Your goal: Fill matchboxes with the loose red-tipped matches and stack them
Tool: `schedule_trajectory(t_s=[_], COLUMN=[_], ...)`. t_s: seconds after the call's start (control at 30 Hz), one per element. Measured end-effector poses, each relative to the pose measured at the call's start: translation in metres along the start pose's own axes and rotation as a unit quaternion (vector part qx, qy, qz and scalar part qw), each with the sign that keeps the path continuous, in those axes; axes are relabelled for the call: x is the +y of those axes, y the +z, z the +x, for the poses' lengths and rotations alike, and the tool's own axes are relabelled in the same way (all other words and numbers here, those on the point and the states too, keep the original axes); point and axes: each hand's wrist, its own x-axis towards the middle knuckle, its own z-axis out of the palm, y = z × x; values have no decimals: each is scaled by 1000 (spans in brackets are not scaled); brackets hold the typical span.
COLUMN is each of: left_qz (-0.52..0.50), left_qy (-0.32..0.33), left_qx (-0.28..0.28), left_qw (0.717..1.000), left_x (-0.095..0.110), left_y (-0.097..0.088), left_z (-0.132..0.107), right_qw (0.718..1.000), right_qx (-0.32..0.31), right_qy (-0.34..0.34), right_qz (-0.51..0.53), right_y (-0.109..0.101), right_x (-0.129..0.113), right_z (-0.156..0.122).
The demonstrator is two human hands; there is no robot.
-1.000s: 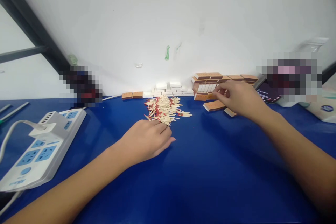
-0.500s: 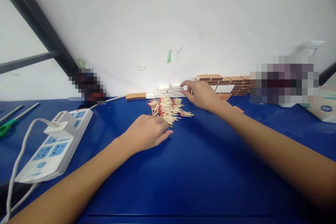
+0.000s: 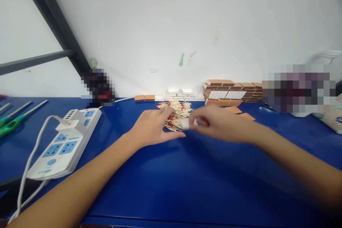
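Observation:
A loose pile of red-tipped matches [image 3: 185,108] lies on the blue table. My left hand [image 3: 149,126] rests at the pile's near left side, thumb stretched out and fingers apart, slightly curled over the matches. Just to the right, my right hand [image 3: 224,124] is pinched on a small white matchbox tray [image 3: 185,124], blurred by motion, close to the matches. Behind the pile, several white matchbox trays [image 3: 184,97] are stacked low against the wall. Flat orange matchbox sleeves [image 3: 247,116] lie beyond my right wrist.
Brown matchboxes [image 3: 249,93] stand stacked at the back right; two more matchboxes [image 3: 144,98] sit left of the trays. A white power strip [image 3: 66,149] with a cable and green-handled scissors [image 3: 13,125] occupy the left. A pixelated object [image 3: 296,89] is at right.
My right hand has come from the stacked trays towards me, now with a white tray in its fingers. My left thumb has spread away from the fingers. The view has shifted slightly.

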Motion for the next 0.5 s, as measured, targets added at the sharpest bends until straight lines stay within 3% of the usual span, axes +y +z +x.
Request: schedule_trajectory(t_s=[0.1,0.17,0.23,0.37,0.5], left_qz=[-41,-57,-66,-89,-126], left_qy=[41,57,62,67,61], left_qx=[-69,-106,-123,-137,-148], left_qw=[996,991,988,984,979], left_x=[7,11,15,19,21], left_y=[-1,-1,0,2,2], left_z=[-2,-3,-3,-3,-2], right_qw=[998,997,999,984,976], right_qx=[-50,-51,-13,158,167], right_qy=[-28,-25,-8,63,81], right_qz=[36,49,44,-56,-115], right_y=[19,20,12,-7,-8], right_x=[-26,-26,-11,44,83], right_z=[-25,-23,-6,51,94])
